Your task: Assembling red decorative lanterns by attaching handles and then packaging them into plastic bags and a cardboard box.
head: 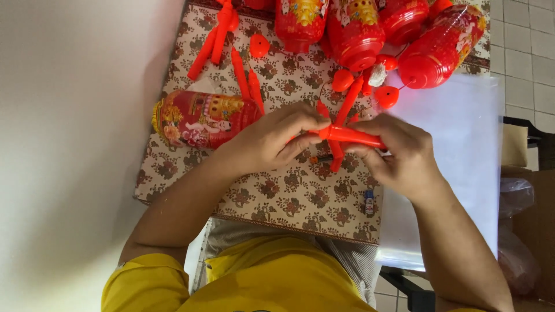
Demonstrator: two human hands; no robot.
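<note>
My left hand (272,138) and my right hand (402,153) both grip one red plastic stick handle (350,136) held level above the patterned cloth (289,196). The left fingers pinch its left end, the right fingers wrap its right end. A red lantern (199,118) with gold trim lies on its side just left of my left hand. More red sticks (240,72) lie behind the hands.
Several red lanterns (439,49) crowd the far edge of the cloth, with small red bulbs (386,96) and loose sticks among them. A small bottle (369,202) stands near the front right. A white sheet (457,167) lies to the right, a white wall to the left.
</note>
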